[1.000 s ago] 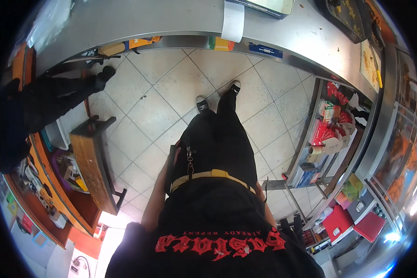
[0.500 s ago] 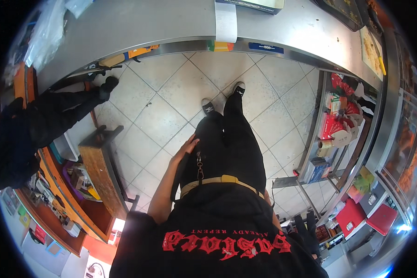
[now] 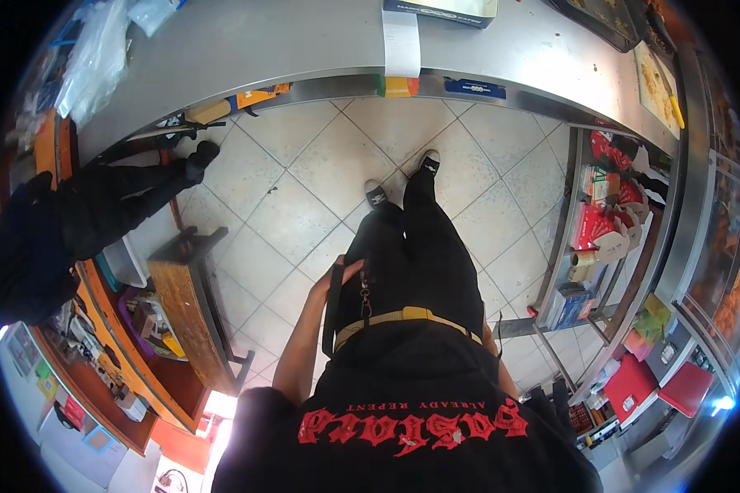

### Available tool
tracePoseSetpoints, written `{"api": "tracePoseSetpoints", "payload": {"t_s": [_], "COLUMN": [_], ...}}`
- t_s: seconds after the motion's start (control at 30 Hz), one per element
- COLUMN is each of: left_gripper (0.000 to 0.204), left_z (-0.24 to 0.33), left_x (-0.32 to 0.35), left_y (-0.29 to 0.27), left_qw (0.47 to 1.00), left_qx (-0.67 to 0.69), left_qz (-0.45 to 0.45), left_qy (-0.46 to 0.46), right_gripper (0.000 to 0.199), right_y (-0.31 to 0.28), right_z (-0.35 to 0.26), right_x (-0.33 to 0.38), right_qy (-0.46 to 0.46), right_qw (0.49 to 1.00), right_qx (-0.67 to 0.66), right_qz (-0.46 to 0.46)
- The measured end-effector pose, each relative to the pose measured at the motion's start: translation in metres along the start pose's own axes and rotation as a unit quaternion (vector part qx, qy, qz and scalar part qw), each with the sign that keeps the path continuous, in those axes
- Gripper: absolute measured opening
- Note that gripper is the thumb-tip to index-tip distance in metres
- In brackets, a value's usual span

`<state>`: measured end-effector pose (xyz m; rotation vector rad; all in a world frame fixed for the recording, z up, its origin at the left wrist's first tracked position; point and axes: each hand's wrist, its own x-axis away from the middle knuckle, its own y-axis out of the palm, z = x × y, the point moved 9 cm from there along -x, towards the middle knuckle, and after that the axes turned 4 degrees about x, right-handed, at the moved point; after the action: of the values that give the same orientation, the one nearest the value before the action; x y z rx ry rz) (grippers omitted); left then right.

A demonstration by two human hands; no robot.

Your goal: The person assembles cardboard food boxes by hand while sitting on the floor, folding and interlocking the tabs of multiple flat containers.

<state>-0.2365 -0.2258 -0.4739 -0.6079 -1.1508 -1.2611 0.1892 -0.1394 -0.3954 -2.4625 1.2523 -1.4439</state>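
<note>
My left hand (image 3: 326,281) is at the side of my left thigh, over the black trousers (image 3: 438,271). One finger stretches across the cloth. A dark strap-like strip (image 3: 334,307) crosses in front of the hand and hides the other fingers, so I cannot see whether they grip it. Beside the hand, a metal key chain (image 3: 365,300) hangs from my tan belt (image 3: 370,325). Of my right arm only a bit of forearm (image 3: 506,383) shows beside my hip; the right hand is hidden behind my body.
A steel counter (image 3: 296,41) runs across the front, bearing a paper slip (image 3: 401,45) and a box (image 3: 444,11). On the right, a shelf rack holds red packages (image 3: 592,226). A wooden stool (image 3: 181,304) stands left. Another person in dark clothes (image 3: 99,205) is at far left.
The view has shifted slightly, so my body sits a little farther right. My left hand stays at the thigh, and the dark strip now covers more of it.
</note>
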Motion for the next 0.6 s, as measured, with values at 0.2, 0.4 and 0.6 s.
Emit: {"api": "tracePoseSetpoints", "payload": {"t_s": [0.2, 0.4, 0.6], "left_gripper": [0.071, 0.070, 0.069], "left_z": [0.063, 0.102, 0.099], "left_x": [-0.019, 0.027, 0.016], "left_y": [0.016, 0.021, 0.024], "left_qw": [0.964, 0.977, 0.966], "left_qx": [-0.237, -0.185, -0.242], "left_qz": [0.090, 0.101, 0.091], "left_qy": [-0.082, -0.021, -0.026], "right_gripper": [0.036, 0.038, 0.039], "right_y": [-0.004, -0.007, -0.008], "right_z": [0.004, 0.003, 0.014], "right_x": [-0.006, -0.011, -0.001], "right_qy": [-0.018, -0.032, -0.021], "right_qw": [1.000, 0.999, 0.999], "right_qx": [-0.006, 0.000, -0.010], "right_qz": [0.010, 0.005, 0.022]}}
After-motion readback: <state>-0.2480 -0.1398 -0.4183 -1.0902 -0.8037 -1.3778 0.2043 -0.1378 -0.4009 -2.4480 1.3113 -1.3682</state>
